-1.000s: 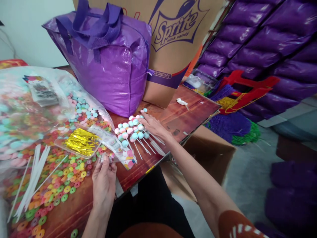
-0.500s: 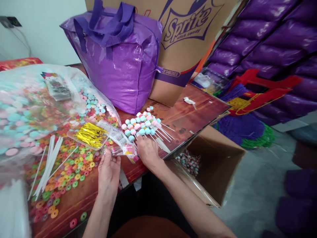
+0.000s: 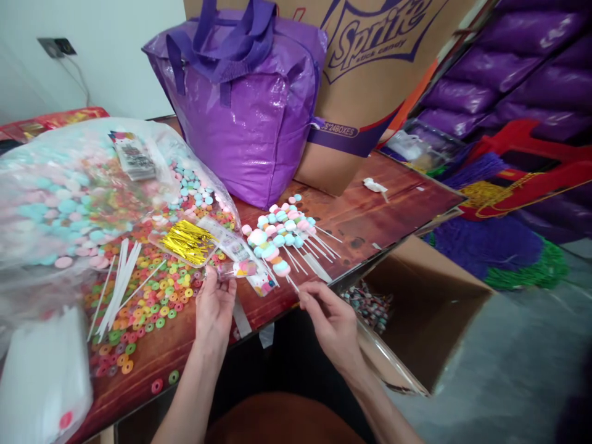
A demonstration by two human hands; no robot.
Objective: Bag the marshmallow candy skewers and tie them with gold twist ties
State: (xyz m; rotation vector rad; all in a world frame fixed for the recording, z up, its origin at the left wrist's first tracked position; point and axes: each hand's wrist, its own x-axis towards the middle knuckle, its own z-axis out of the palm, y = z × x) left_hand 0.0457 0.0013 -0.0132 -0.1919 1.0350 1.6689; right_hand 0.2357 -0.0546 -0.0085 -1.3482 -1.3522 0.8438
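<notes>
The right hand (image 3: 300,293) has just drawn a pastel marshmallow skewer (image 3: 280,268) by its white stick toward the red-brown tabletop's (image 3: 354,216) edge; the left hand (image 3: 215,308) pinches a clear, printed plastic bag (image 3: 243,268), so both are held.

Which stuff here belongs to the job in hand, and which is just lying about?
In hand, or likely part of it:
small printed bag, in the left hand
candy skewer, stick in the right hand
skewer pile
gold strips, probably

Seemingly just lying about:
purple bag
Sprite carton
white scrap
</notes>
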